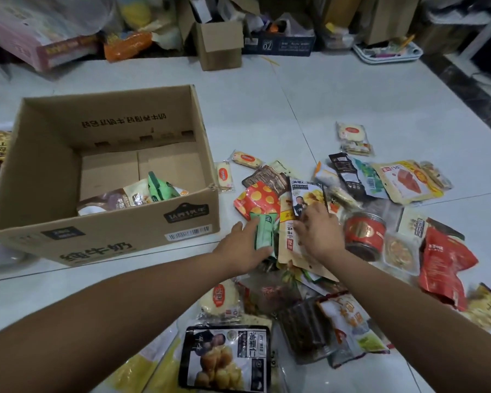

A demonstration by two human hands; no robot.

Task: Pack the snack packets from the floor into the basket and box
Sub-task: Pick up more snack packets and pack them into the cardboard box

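Beside the open cardboard box (102,177), both hands work the heap of snack packets (338,222) strewn on the floor: the left hand (243,248) curls its fingers around a green packet (262,232), while the right hand (318,231) presses spread fingers onto a tan pouch (288,245), likely gathering several for one trip.
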